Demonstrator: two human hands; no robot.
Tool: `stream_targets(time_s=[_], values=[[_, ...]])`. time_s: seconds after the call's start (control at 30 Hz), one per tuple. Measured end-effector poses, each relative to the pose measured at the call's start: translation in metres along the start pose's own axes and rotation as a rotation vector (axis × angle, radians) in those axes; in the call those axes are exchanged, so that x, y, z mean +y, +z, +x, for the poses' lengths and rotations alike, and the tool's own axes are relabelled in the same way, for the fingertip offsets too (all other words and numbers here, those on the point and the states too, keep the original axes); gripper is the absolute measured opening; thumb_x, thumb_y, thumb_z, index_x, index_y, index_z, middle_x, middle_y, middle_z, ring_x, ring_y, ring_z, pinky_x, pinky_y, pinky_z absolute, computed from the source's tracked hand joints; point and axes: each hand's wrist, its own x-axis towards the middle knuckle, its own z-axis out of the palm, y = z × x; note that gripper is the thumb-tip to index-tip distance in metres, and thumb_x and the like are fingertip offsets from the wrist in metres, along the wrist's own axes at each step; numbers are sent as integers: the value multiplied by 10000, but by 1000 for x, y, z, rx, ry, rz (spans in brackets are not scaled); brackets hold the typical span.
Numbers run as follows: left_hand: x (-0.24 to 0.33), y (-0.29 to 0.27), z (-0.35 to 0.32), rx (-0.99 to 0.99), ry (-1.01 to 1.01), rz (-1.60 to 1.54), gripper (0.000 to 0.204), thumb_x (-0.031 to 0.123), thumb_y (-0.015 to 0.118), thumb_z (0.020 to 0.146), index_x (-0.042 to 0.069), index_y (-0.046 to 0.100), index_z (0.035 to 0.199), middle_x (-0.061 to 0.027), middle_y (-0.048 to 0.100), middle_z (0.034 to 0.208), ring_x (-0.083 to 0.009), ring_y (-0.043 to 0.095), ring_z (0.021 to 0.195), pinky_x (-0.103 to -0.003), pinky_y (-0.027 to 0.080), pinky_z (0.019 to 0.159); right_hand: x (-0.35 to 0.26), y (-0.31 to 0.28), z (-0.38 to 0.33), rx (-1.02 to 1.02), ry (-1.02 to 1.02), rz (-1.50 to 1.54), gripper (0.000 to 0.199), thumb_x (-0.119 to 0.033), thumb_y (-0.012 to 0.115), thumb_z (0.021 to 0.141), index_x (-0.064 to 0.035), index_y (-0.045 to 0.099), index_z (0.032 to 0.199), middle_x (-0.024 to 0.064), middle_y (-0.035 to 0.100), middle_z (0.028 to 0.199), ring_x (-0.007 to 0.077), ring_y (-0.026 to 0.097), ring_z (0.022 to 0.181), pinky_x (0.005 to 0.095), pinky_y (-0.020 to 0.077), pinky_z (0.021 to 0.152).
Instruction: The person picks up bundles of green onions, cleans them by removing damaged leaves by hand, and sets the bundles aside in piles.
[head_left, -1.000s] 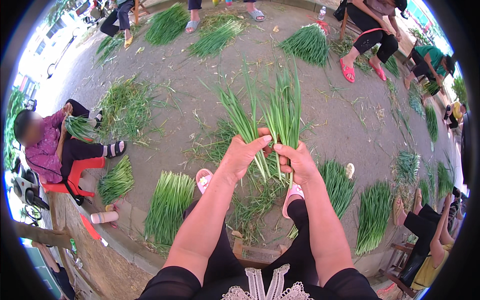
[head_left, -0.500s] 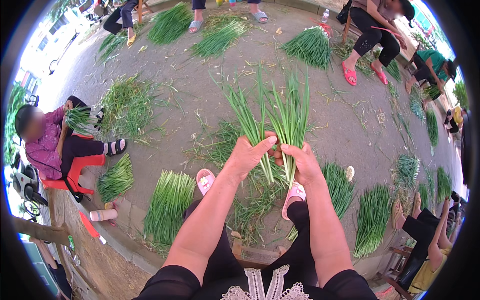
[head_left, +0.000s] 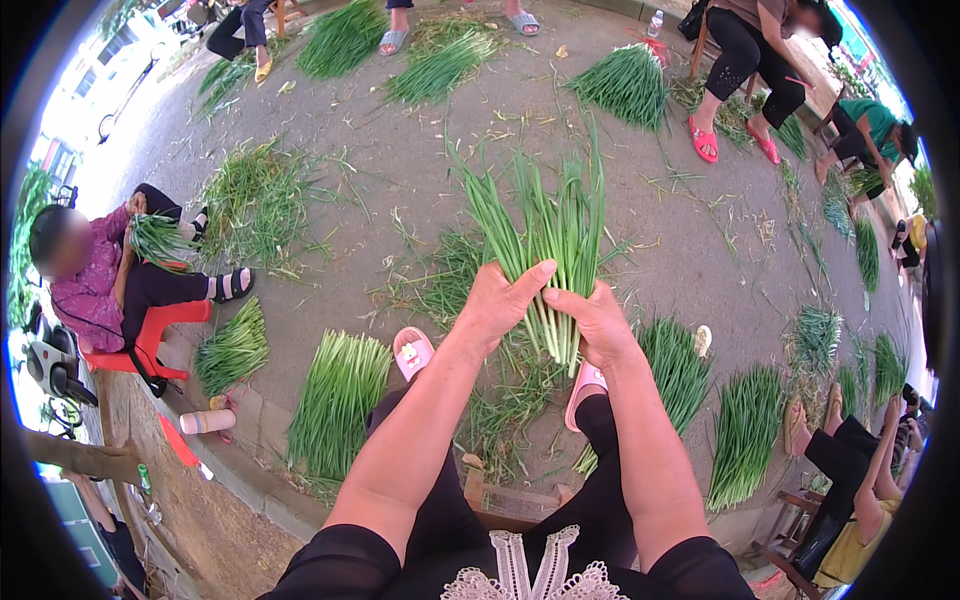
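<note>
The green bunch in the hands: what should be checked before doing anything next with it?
1. Left hand on the green bunch: ok, fingers wrap the stalks.
2. Right hand gripping near the pale ends: ok.
3. Leaves upright, fanned out: ok.
4. Stalk ends level at the bottom: cannot tell, hands hide them.
5. Loose scraps on the ground between the pink slippers: not ok, messy.

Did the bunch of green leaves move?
Yes. The bunch of green leaves shifted slightly right, toward the right pink slipper, held by both hands.
</note>
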Motion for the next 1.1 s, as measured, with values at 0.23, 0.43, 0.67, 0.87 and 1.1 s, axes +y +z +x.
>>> stream_targets(time_s=[0.23, 0.43, 0.67, 0.87, 1.1], values=[[-12, 7, 2, 73, 39, 1, 227, 228, 623, 819, 19, 626, 906, -19, 601, 786, -74, 533, 666, -244, 451, 564, 5, 3, 2, 10, 41, -138, 253, -4, 626, 726, 11, 544, 964, 40, 587, 800, 118, 579, 673, 270, 471, 564], [-1, 9, -2, 38, -118, 69, 251, 282, 603, 827, 34, 606, 865, -20, 574, 694, -88, 536, 564, -244, 431, 402, 3, 8, -2, 5, 54, -10, 239, 27, 580, 730, 15, 529, 963, 53, 565, 786, 134, 558, 616, 272, 462, 528], [-3, -15, 13, -37, 5, -526, 277, 140, 518, 872, 50, 482, 1131, -87, 581, 1007, -201, 579, 888, -369, 504, 737, -8, 8, -3, 6, -40, -144, 199, 24, 577, 704, 36, 550, 901, 86, 581, 751, 142, 522, 547, 262, 414, 479], [11, -33, 14, -48, 167, -825, 326, -5, 486, 842, 70, 481, 1160, -80, 562, 1072, -218, 558, 973, -365, 474, 862, -11, -13, 0, 78, -42, -278, 160, 34, 588, 686, 28, 545, 840, 63, 560, 687, 135, 514, 498, 251, 399, 446], [17, -36, 11, -102, 174, -773, 337, -22, 480, 835, 72, 495, 1158, -79, 560, 1099, -212, 551, 1002, -356, 452, 884, -18, -24, -3, 84, -9, -322, 188, 29, 570, 681, 19, 516, 861, 89, 567, 700, 134, 511, 488, 248, 422, 413]])
